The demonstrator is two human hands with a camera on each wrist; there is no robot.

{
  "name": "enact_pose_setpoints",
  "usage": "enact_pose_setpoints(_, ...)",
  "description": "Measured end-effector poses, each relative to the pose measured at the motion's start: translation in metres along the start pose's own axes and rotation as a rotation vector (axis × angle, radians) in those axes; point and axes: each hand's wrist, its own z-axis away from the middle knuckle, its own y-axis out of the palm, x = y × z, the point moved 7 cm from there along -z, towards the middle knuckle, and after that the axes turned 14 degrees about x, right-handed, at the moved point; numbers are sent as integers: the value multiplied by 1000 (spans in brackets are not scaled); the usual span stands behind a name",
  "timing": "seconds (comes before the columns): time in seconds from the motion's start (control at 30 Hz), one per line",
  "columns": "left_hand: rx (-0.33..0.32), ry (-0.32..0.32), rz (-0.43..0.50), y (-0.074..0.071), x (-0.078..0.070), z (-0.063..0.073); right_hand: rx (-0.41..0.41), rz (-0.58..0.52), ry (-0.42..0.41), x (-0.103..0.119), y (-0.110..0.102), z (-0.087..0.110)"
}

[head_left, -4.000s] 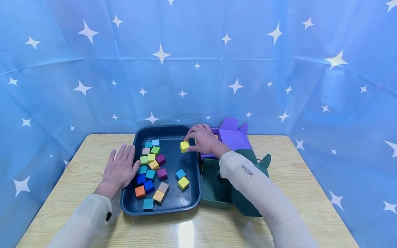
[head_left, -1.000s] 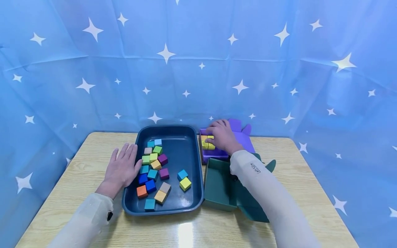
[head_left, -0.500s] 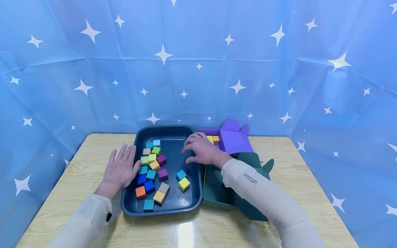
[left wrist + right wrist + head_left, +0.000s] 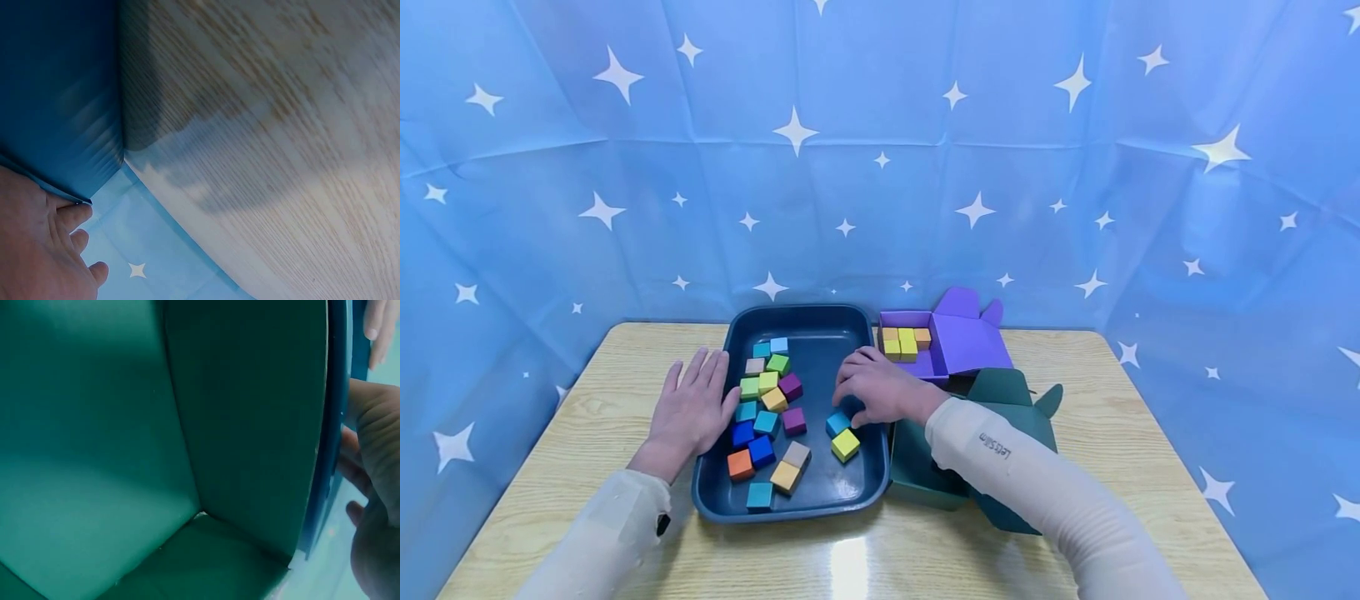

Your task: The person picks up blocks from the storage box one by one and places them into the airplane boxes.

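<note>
My left hand (image 4: 692, 410) lies flat with straight fingers on the left rim of the dark blue tray (image 4: 820, 492). In the left wrist view its fingertips reach over the tray's edge. Inside the tray, my right hand (image 4: 880, 387) hovers palm down, thumb and fingers apart. Just below its fingertips sit a blue cube (image 4: 837, 424) and a yellow cube (image 4: 846, 446), side by side. No cube shows between its fingers. The right wrist view shows the green box (image 4: 244, 425) and the hand beyond the tray rim; its fingertips are partly hidden there.
Several coloured cubes, among them an orange cube (image 4: 741, 466), fill the tray's left half. A purple box (image 4: 934, 364) with yellow and orange cubes stands open behind the open green box, right of the tray. A starry blue cloth (image 4: 880, 217) hangs behind the table.
The right hand carried a yellow cube from the tray to the purple box and released it there. It then came back left over the tray, near the blue cube. The left hand stays put.
</note>
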Motion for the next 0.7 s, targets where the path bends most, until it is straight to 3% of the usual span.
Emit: enact_pose_setpoints(0.7,1,-3,3,1,1,-1,22,-7,-20,6,8,-12)
